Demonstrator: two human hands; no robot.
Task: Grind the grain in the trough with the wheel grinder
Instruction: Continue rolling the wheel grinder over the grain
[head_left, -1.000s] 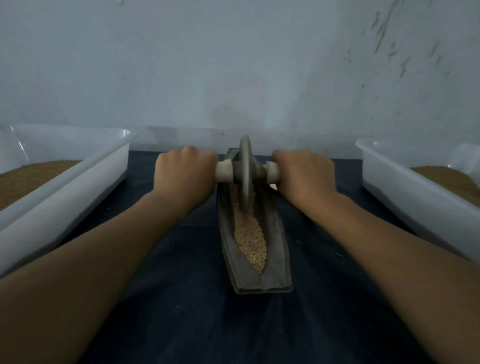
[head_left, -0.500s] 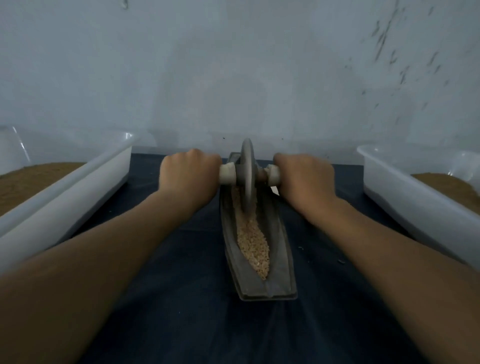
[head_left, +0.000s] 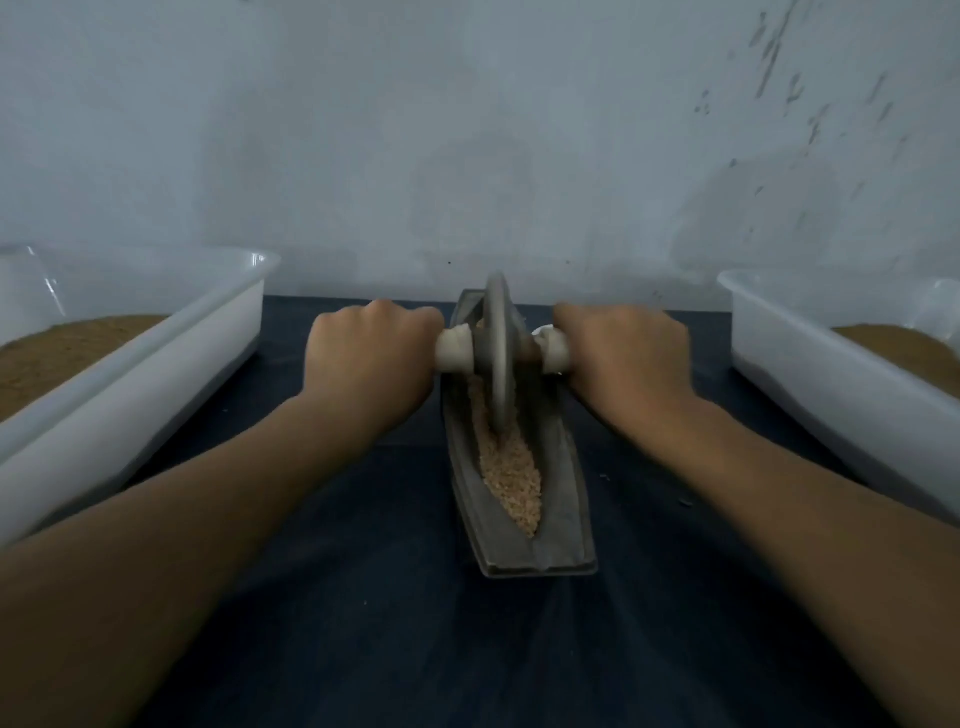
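A grey boat-shaped trough (head_left: 563, 499) lies lengthwise on the dark table, holding pale crushed grain (head_left: 511, 475). A grey wheel grinder (head_left: 498, 358) stands upright in the trough's far half, its rim down in the grain. A pale wooden axle runs through the wheel. My left hand (head_left: 371, 364) grips the axle's left end and my right hand (head_left: 623, 358) grips its right end, fingers curled under and hidden from view.
A white plastic tub (head_left: 156, 358) with brown ground meal stands at the left, and a second white tub (head_left: 810, 358) with similar meal at the right. A pale wall rises just behind the trough. A few grain specks lie on the dark cloth (head_left: 389, 623) right of the trough.
The wheel has rolled a little toward me along the trough, and both hands came with it. The grip is unchanged.
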